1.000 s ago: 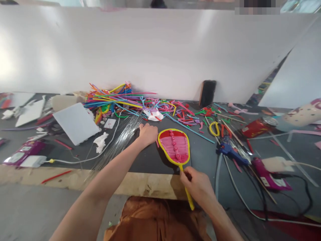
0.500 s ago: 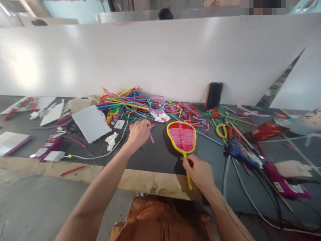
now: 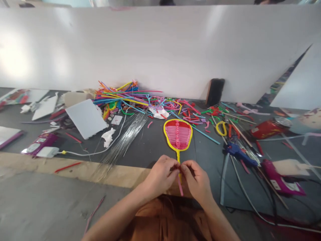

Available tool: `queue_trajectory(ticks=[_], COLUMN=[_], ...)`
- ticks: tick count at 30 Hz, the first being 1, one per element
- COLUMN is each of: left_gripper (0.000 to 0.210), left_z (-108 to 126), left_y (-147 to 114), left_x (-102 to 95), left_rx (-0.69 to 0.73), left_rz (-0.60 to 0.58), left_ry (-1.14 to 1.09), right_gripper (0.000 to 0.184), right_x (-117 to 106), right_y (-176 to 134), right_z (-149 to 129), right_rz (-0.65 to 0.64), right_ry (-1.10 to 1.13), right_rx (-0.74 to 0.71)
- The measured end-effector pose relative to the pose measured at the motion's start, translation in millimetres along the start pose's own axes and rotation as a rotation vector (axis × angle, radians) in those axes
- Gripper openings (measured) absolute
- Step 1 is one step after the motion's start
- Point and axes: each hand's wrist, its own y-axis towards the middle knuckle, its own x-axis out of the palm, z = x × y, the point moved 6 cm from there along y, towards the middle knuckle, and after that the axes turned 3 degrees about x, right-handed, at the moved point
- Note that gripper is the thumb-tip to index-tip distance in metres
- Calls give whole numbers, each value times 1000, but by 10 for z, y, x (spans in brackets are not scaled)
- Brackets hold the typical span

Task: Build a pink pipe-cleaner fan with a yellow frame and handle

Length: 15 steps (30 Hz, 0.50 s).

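One hand fan (image 3: pixel 170 136), pink and red with a single yellow rim and a single yellow handle, stands with its head just beyond the fingers, in front of the person over the near part of the worktop (image 3: pixel 147 150). The handle runs down from the head to the fingertips of both hands, which meet around it; its lower end shows between them. The thumb and forefinger of the left hand (image 3: pixel 160 175) are pinched together on one pink pipe cleaner (image 3: pixel 180 188), whose free end hangs below them beside the handle. The thumb and forefinger of the right hand (image 3: pixel 198 179) are closed on the handle; the exact contact is partly hidden.

Beyond the fan lie one bundle of coloured pipe cleaners (image 3: pixel 120 96), too many to count, and two crumpled white tissues, one near the bundle (image 3: pixel 160 113) and one farther left (image 3: pixel 108 138). One sheaf of clear strands (image 3: pixel 130 132) lies left of the fan. One smartphone (image 3: pixel 215 92) leans upright against the one long white panel (image 3: pixel 150 50) behind. On the right are one red drink can (image 3: pixel 267 130), one blue glue gun (image 3: pixel 242 156) and one purple power strip (image 3: pixel 283 182); a second purple power strip (image 3: pixel 43 142) lies at the left.
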Motion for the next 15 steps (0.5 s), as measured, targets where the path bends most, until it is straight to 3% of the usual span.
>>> queue_trajectory(ticks=[6, 12, 15], left_gripper=[13, 15, 15], left_z=[72, 142, 70], left_y=[-52, -2, 83], left_x=[40, 101, 31], left_rx=[181, 280, 284], left_rz=[19, -112, -139], left_ry=[124, 257, 361], right_gripper=[34, 31, 29], right_x=[-136, -82, -281], right_y=[13, 63, 67], right_z=[34, 140, 191], right_rz=[171, 91, 224], right_ry=[49, 499, 427], right_rx=[-1, 87, 74])
